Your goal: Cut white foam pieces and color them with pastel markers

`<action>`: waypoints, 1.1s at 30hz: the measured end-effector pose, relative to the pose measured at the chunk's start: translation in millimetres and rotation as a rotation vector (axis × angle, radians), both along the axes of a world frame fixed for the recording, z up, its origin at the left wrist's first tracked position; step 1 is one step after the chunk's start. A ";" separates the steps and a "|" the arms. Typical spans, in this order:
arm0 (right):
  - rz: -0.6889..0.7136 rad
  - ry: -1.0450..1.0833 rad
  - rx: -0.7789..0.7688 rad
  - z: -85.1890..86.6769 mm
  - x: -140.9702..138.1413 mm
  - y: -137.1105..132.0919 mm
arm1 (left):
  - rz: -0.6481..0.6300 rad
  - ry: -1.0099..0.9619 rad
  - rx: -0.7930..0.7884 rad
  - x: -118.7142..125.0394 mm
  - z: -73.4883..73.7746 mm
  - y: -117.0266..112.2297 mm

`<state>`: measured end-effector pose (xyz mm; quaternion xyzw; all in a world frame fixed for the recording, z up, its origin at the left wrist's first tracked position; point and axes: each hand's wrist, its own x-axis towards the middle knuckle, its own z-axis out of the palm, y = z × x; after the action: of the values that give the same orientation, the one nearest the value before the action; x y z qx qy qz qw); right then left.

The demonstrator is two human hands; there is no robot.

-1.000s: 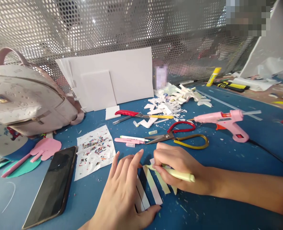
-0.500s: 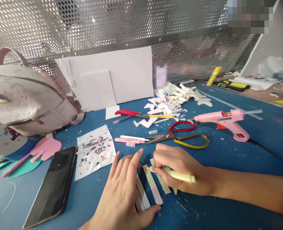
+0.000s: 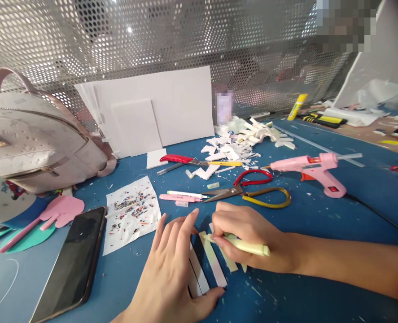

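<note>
My right hand (image 3: 244, 233) grips a pale yellow highlighter (image 3: 249, 246), its tip at the upper end of a narrow strip (image 3: 215, 262). That strip is yellow over its upper part and white lower down. Other yellow-coloured strips (image 3: 230, 260) lie partly under my right hand. My left hand (image 3: 172, 260) rests flat with fingers spread, its thumb by the strip's lower end. White strips (image 3: 200, 271) lie beside and partly beneath it. Just beyond my hands are a white marker (image 3: 187, 194), a pink marker (image 3: 178, 198) and scissors (image 3: 246, 190) with red and yellow handles.
A pink glue gun (image 3: 316, 168) lies at right with its cord trailing. Behind are a heap of white scraps (image 3: 239, 143) and a red-handled cutting tool (image 3: 177, 159). At left sit a phone (image 3: 69, 264), a paper with colourful bits (image 3: 133, 213) and a backpack (image 3: 40, 134).
The view has shifted slightly, so everything sits a little further left. Both hands keep nearly the same pose, and the highlighter tip stays at the strip's upper end.
</note>
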<state>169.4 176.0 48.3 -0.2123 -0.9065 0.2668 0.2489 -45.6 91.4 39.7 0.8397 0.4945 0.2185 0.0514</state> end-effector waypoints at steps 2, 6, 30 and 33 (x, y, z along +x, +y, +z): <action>0.001 0.006 0.009 -0.7 -0.2 -0.6 | 0.003 0.000 0.003 0.8 0.1 -0.4; -0.026 0.028 0.027 -0.7 -1.1 -0.7 | 0.026 -0.028 0.019 2.0 0.8 -1.7; -0.055 0.024 0.003 3.1 1.7 1.7 | -0.029 -0.025 -0.014 -2.2 0.2 0.1; -0.032 0.028 0.010 3.2 2.3 1.6 | -0.037 -0.041 -0.012 -1.8 -0.2 0.6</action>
<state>171.7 177.6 51.5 -0.2218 -0.9008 0.2611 0.2667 -47.4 92.0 39.5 0.8438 0.4789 0.2317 0.0705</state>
